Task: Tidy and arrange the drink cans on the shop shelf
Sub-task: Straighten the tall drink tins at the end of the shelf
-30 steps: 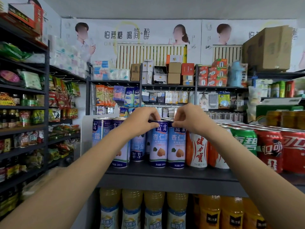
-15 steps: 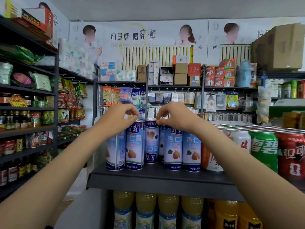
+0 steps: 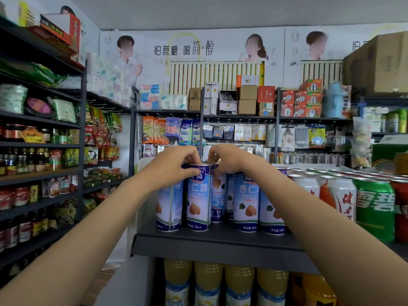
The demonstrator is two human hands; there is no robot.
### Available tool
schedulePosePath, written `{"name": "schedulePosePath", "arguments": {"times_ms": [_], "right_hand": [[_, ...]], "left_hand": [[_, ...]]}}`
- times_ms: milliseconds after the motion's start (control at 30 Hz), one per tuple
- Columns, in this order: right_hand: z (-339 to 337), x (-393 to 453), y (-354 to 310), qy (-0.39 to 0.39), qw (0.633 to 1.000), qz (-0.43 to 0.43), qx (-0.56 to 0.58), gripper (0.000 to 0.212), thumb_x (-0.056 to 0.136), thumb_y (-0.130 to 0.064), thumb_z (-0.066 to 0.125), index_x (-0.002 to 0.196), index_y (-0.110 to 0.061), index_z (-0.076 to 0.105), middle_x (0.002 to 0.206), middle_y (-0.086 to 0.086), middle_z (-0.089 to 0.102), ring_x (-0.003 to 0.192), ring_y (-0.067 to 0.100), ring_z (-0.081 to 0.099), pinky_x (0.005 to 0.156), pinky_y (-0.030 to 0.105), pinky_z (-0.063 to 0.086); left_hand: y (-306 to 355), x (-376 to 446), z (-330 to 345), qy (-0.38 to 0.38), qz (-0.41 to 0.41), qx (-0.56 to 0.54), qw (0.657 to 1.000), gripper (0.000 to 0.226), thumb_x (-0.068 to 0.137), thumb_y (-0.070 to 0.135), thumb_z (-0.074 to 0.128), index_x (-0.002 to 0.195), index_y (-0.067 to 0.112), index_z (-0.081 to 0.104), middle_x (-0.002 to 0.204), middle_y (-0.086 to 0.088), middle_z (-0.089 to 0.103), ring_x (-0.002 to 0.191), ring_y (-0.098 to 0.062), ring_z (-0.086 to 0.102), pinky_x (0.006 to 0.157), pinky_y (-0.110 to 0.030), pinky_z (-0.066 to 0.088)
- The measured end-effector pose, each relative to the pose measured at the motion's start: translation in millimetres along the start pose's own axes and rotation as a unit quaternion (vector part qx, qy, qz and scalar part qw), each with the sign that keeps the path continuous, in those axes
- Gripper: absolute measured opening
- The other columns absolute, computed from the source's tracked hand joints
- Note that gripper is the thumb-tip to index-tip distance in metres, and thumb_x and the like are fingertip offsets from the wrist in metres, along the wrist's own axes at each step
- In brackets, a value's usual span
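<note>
Yellow juice bottles (image 3: 208,281) below, cardboard boxes (image 3: 247,100) above, wall poster (image 3: 192,51) behind

The blue-and-white cans (image 3: 198,196) are showing glossy printed metal with silvery rims, standing on a shelf (image 3: 212,245) presenting smooth, matt, dark metal.

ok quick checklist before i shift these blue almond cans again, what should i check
1. Left hand grips the top of the front blue can: ok.
2. Right hand pinches the rim of the can behind: ok.
3. Blue cans upright: ok.
4. All labels face front: not ok, the leftmost can shows its side.
5. Shelf edge has bare room ahead of the cans: ok.
6. Back rows straight: cannot tell, hidden.
</note>
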State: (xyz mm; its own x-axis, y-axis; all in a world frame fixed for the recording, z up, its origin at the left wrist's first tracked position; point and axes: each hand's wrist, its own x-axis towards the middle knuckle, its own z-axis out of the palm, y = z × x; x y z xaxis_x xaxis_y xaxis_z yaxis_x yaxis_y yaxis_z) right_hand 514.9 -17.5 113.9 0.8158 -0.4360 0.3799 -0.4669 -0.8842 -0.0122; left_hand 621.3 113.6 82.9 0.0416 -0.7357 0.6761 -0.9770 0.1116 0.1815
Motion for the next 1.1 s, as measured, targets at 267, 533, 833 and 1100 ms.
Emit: {"name": "schedulePosePath", "arguments": {"times_ms": [267,533,833,1100], "right_hand": [[-5,-1,8,0.038,0.990,0.015,0.132,0.045,0.074,-0.008,0.075,0.115,-0.012,0.059,0.114,0.012,0.059,0.105,0.024,0.055,0.086,0.029,0.042],[-29,-11,10,0.196,0.889,0.046,0.411,0.045,0.072,-0.003,0.074,0.104,-0.014,0.045,0.090,0.003,0.052,0.082,0.020,0.057,0.073,0.034,0.053],[-62,-27,17,0.372,0.657,-0.001,0.656,0.044,0.084,-0.004,0.063,0.116,-0.013,0.034,0.105,0.010,0.053,0.084,0.019,0.061,0.070,0.028,0.054],[-47,-32,41,0.099,0.889,0.031,0.446,0.046,0.079,-0.011,0.070,0.120,-0.014,0.047,0.102,0.006,0.057,0.094,0.021,0.059,0.092,0.039,0.046]], "left_hand": [[-7,5,-1,-0.027,0.008,-0.082,0.996,0.014,0.079,0.010,0.070,0.084,0.018,0.060,0.091,0.011,0.065,0.090,0.005,0.060,0.086,-0.010,0.046],[-2,10,-2,-0.042,-0.004,-0.090,0.995,0.017,0.080,0.021,0.069,0.094,0.021,0.059,0.101,0.011,0.064,0.096,0.002,0.060,0.093,-0.022,0.046],[28,65,-1,0.071,-0.214,-0.368,0.902,0.050,0.097,0.048,0.028,0.128,0.012,0.042,0.115,-0.014,0.062,0.094,-0.020,0.063,0.087,-0.026,0.038],[16,84,-24,0.091,-0.200,-0.443,0.869,0.017,0.088,0.034,0.057,0.095,0.018,0.055,0.101,-0.008,0.061,0.086,-0.019,0.062,0.072,-0.025,0.055]]}}
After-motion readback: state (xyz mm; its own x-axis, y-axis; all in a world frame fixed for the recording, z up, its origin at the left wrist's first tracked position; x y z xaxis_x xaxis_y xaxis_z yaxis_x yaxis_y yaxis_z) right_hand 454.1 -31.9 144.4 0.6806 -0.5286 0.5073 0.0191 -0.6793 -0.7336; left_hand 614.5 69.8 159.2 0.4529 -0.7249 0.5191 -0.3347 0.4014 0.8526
